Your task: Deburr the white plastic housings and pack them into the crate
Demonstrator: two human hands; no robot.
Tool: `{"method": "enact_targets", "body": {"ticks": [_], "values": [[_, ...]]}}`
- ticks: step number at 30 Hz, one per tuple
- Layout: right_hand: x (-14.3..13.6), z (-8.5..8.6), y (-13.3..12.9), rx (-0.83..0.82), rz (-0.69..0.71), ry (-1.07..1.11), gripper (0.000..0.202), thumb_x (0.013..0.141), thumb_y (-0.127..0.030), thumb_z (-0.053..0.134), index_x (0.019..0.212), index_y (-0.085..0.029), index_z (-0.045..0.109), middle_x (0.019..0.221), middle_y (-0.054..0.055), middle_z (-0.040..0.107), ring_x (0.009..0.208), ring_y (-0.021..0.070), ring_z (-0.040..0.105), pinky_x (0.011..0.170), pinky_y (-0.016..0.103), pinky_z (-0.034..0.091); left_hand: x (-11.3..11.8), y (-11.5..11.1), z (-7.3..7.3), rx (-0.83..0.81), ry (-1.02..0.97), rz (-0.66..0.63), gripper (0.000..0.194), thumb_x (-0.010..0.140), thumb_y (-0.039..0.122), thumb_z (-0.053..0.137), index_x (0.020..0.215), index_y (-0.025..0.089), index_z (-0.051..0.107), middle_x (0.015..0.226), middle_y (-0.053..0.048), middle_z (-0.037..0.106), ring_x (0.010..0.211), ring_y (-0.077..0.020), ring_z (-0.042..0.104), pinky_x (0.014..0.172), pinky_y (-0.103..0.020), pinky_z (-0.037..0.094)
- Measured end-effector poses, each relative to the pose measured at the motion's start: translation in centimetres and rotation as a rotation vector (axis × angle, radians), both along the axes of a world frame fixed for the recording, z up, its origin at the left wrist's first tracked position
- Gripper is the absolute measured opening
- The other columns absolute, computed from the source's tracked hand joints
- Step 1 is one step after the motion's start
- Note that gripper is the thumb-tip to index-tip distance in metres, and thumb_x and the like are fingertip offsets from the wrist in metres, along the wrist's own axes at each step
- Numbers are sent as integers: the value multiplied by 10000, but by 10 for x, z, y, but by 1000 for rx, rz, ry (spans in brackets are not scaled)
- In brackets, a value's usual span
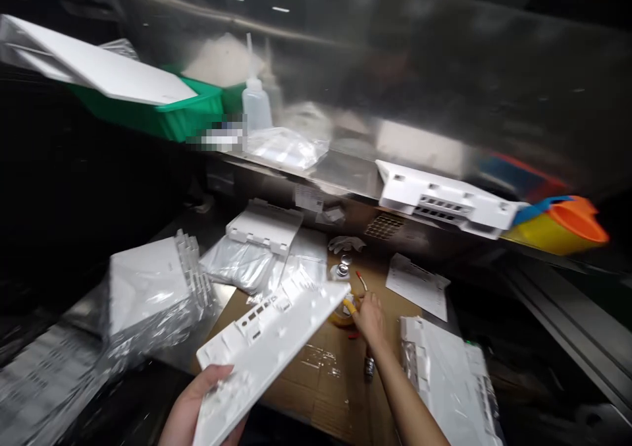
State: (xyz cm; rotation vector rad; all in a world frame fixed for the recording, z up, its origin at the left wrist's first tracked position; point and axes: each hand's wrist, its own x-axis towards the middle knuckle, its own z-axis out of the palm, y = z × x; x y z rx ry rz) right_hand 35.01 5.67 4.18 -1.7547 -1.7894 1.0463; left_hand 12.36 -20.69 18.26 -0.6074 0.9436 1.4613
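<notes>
My left hand (205, 393) grips a white plastic panel (276, 340) by its near end. The panel is tilted, with its clips, ribs and slots facing up. Beyond its far corner, my right hand (371, 315) reaches down over the cardboard mat (316, 387), fingers curled together. A yellow piece (349, 306) sticks out beside these fingers; whether they hold it is blurred. Close by lie an amber tape roll (340, 321), partly hidden, and a thin red-tipped tool (362, 280). A dark cylindrical thing (368, 367) is beside my right forearm.
Bagged white panels are stacked left (148, 288) and right (444, 373). Another white panel (417, 284) lies behind. The metal shelf (353, 172) above holds a green bin (182, 116), a squeeze bottle (257, 107), a white slotted part (444, 202) and coloured cups (563, 225).
</notes>
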Motion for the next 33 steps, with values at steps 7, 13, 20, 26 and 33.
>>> {"method": "enact_targets", "body": {"ticks": [7,13,20,26,33], "values": [[-5,-61,8,294,78,-134,323,936,-492,633,1095,-211,646,1214,87,631,1133,257,578,1019,497,456,22,16,49,52,-193,346,553,981,123,400,1533,132,440,1014,-128,821,891,-239,796,663,-235,658],[2,-65,8,398,154,-109,308,878,-474,595,1058,-224,610,1144,131,657,1099,308,594,973,499,455,28,3,44,192,-276,345,612,977,132,432,1584,160,356,1248,-143,758,1099,-253,736,761,-228,652],[13,-35,4,332,172,-72,399,830,-451,491,1146,-221,572,1072,118,748,916,310,704,753,398,502,34,2,38,331,-203,276,740,942,97,502,1623,252,256,1426,-121,657,1190,-267,691,842,-271,646],[8,0,-7,367,193,7,465,779,-320,477,1217,-249,616,1084,71,750,817,232,688,694,330,484,38,6,39,340,-229,254,697,956,106,483,1613,234,287,1407,-116,671,1140,-211,721,819,-192,626],[1,7,13,479,233,16,376,820,-391,481,1067,-201,690,1054,94,694,844,230,655,761,346,507,40,4,33,339,-210,254,729,943,99,498,1614,276,279,1425,-106,659,1213,-241,676,865,-224,627]]}}
